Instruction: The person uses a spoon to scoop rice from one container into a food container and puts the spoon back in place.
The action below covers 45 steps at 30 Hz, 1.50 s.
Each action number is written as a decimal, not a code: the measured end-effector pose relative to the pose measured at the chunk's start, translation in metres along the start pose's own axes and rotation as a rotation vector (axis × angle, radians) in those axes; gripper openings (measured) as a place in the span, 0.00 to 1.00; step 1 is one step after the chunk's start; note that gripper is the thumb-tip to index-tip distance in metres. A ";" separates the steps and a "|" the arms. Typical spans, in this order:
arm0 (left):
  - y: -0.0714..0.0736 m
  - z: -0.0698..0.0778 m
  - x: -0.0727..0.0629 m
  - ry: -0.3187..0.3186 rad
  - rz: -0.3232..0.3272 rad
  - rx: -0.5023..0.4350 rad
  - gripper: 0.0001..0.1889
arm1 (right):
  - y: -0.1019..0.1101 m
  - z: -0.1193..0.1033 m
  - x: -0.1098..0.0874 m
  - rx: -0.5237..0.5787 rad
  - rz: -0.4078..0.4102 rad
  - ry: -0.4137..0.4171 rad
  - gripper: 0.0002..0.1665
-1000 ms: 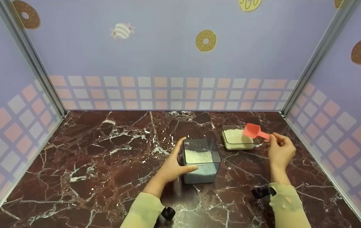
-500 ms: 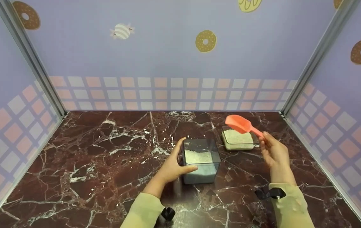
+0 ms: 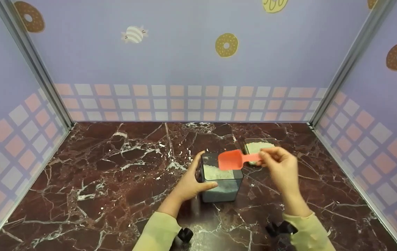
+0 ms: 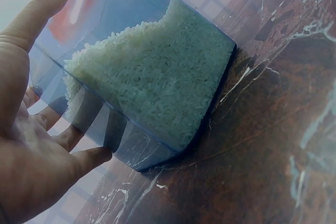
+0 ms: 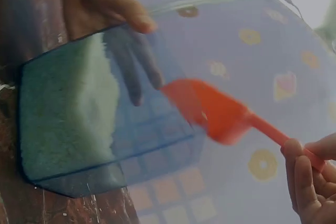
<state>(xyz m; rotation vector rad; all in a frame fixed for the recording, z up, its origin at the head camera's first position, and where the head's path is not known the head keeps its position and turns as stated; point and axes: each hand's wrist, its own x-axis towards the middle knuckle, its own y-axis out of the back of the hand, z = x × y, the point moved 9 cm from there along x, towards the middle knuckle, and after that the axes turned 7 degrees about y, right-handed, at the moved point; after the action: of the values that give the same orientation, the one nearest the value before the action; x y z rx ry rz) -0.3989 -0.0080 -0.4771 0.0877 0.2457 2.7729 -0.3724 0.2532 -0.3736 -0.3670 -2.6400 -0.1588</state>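
A see-through, dark-tinted square container [image 3: 221,190], more than half full of white rice [image 4: 152,72], stands on the marble-patterned surface. My left hand [image 3: 191,184] holds it from the left, thumb across the near side and fingers spread along the far side. In my right hand [image 3: 283,170] the handle of a red scoop [image 3: 230,160] is pinched between thumb and fingers. The scoop's bowl overlaps the container's opening in the head view. The right wrist view has the scoop [image 5: 210,111] tilted at the container's rim, with no rice showing on it.
Behind my right hand is a shallow clear box [image 3: 249,148] with more rice, partly hidden by the hand and scoop. White specks lie scattered left of the container. Patterned walls [image 3: 184,69] enclose the surface at the back and both sides.
My right hand has carried the scoop left from over the shallow box to the tall container, lifting it on the way. The left hand and the container have stayed in place.
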 end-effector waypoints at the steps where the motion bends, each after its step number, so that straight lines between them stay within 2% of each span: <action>1: 0.000 0.000 0.000 0.001 -0.004 -0.008 0.59 | -0.006 -0.009 -0.004 -0.096 -0.030 0.094 0.04; 6: -0.001 0.002 0.002 -0.013 -0.017 -0.031 0.59 | -0.041 -0.048 -0.032 -0.479 -0.148 0.651 0.09; 8: -0.001 0.002 0.002 -0.017 -0.014 -0.023 0.58 | -0.053 -0.055 -0.044 -0.570 -0.180 0.818 0.12; 11: -0.001 0.002 0.002 -0.018 -0.010 -0.020 0.58 | -0.066 -0.055 -0.055 -0.642 -0.237 0.927 0.14; 14: -0.001 0.003 0.001 -0.017 -0.004 -0.008 0.59 | -0.075 -0.049 -0.058 -0.648 -0.295 0.927 0.14; 16: 0.000 0.003 0.001 -0.017 0.001 0.002 0.58 | -0.077 -0.045 -0.057 -0.630 -0.322 0.881 0.14; 18: 0.001 0.003 0.000 -0.014 0.011 0.021 0.59 | -0.077 -0.039 -0.054 -0.595 -0.335 0.795 0.13; 24: 0.001 0.003 -0.001 -0.012 0.023 0.040 0.59 | -0.071 -0.017 -0.036 -0.430 -0.314 0.405 0.07; 29: 0.001 0.005 -0.003 -0.011 0.029 0.033 0.59 | -0.066 -0.002 -0.031 -0.302 -0.284 0.161 0.02; 36: 0.002 0.001 -0.002 0.024 0.055 0.083 0.60 | -0.059 0.026 -0.028 -0.055 -0.221 -0.187 0.05; 39: 0.003 0.000 -0.002 0.027 0.060 0.094 0.60 | -0.056 0.033 -0.028 0.020 -0.200 -0.284 0.07; 45: 0.003 0.001 -0.001 0.007 0.049 0.072 0.59 | -0.053 0.044 -0.025 0.103 -0.180 -0.361 0.06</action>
<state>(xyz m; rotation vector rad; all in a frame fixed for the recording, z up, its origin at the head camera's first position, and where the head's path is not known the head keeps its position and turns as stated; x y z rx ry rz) -0.3989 -0.0106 -0.4761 0.1040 0.3492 2.8139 -0.3851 0.2038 -0.4265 -0.1307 -3.0224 -0.0138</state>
